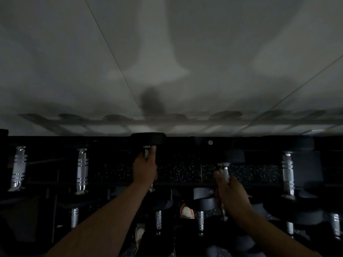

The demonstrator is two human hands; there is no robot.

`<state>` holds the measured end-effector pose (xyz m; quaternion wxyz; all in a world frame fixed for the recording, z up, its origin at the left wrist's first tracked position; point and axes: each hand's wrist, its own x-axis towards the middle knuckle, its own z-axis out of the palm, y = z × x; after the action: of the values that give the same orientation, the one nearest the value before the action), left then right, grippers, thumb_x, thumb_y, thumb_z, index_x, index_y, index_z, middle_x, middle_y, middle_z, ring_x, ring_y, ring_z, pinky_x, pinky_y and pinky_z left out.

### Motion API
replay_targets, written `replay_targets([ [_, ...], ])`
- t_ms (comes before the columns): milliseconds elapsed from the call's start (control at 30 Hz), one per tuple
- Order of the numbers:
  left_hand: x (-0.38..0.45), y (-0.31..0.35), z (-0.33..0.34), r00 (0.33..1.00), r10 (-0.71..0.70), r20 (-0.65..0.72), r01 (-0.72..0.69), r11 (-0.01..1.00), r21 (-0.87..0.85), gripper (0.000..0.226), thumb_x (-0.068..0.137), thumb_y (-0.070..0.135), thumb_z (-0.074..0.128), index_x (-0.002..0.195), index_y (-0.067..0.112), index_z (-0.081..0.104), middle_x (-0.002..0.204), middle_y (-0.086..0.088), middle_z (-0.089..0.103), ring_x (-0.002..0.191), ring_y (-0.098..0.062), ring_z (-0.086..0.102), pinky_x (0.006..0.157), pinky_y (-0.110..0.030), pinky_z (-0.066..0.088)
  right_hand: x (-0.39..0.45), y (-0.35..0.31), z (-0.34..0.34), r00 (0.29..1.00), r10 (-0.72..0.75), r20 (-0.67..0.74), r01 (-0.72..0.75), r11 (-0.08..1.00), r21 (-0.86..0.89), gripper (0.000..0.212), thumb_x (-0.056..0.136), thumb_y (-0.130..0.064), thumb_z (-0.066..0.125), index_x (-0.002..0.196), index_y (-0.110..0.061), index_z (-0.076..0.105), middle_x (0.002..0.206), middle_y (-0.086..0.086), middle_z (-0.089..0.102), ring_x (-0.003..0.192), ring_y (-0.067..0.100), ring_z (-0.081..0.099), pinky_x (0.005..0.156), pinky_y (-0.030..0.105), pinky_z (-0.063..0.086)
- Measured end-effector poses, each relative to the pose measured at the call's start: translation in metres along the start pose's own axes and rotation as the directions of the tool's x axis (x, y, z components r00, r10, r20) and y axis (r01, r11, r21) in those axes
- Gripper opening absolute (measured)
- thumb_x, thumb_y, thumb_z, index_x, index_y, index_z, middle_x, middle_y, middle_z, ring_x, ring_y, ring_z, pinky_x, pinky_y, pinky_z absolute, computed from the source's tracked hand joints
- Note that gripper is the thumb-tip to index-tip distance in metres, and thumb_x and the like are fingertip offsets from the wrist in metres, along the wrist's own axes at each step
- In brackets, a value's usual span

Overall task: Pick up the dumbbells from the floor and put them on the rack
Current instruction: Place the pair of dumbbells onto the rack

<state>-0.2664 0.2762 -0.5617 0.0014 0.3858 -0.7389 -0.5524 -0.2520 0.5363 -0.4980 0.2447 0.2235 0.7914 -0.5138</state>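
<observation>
The scene is dim. My left hand [145, 168] grips the chrome handle of a black dumbbell [148, 139], whose far head sits at the top rail of the dark rack [259, 141]. My right hand [229, 193] is closed around the handle of a second black dumbbell [233, 157], a little lower and to the right, over the rack's upper tier. Both dumbbells point away from me. Their near heads are hidden by my hands and the dark.
Other dumbbells lie on the upper tier at the left [18, 168], [81, 170] and right [287, 172]. More rest on the lower tier [200, 221]. A pale wall [167, 62] rises behind the rack. My shoes [186, 212] show on the speckled floor below.
</observation>
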Motion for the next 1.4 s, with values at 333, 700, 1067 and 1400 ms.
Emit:
replay_targets([
  [333, -0.003, 0.001, 0.0, 0.996, 0.064, -0.068, -0.054, 0.989, 0.14, 0.077, 0.077, 0.087, 0.033, 0.087, 0.016, 0.061, 0.077, -0.011, 0.066, 0.071, -0.03, 0.067, 0.06, -0.034, 0.05, 0.04, -0.013, 0.012, 0.998, -0.07, 0.004, 0.07, 0.997, -0.023, 0.051, 0.084, -0.061, 0.054, 0.078, -0.011, 0.052, 0.045, 0.003, 0.059, 0.034, 0.021, 0.055, 0.034, 0.027, 0.044],
  [700, -0.002, 0.001, 0.001, 0.995, -0.013, -0.098, 0.028, 0.988, 0.151, 0.084, 0.072, 0.093, 0.035, 0.094, 0.016, 0.062, 0.087, -0.02, 0.069, 0.075, -0.043, 0.068, 0.068, -0.057, 0.059, 0.077, 0.001, 0.022, 0.994, -0.094, -0.047, 0.091, 0.994, -0.069, 0.041, 0.085, -0.058, 0.058, 0.082, -0.018, 0.054, 0.051, 0.003, 0.062, 0.041, 0.018, 0.06, 0.045, 0.033, 0.051],
  [1067, -0.007, 0.007, 0.0, 0.993, 0.019, -0.116, 0.005, 0.979, 0.202, 0.075, 0.072, 0.093, 0.03, 0.081, 0.024, 0.057, 0.075, -0.011, 0.066, 0.065, -0.035, 0.067, 0.061, -0.049, 0.059, 0.08, 0.009, 0.03, 0.99, -0.133, -0.047, 0.132, 0.991, -0.037, 0.04, 0.083, -0.062, 0.058, 0.082, -0.023, 0.052, 0.051, 0.001, 0.063, 0.04, 0.015, 0.061, 0.036, 0.025, 0.046],
  [1400, -0.006, 0.005, 0.001, 0.991, 0.024, -0.131, 0.002, 0.98, 0.199, 0.084, 0.072, 0.093, 0.032, 0.091, 0.016, 0.06, 0.081, -0.02, 0.068, 0.07, -0.041, 0.068, 0.062, -0.054, 0.06, 0.085, 0.016, 0.036, 0.982, -0.165, -0.091, 0.153, 0.98, -0.129, 0.04, 0.086, -0.063, 0.052, 0.082, -0.024, 0.05, 0.066, 0.001, 0.065, 0.052, 0.012, 0.063, 0.047, 0.023, 0.045],
])
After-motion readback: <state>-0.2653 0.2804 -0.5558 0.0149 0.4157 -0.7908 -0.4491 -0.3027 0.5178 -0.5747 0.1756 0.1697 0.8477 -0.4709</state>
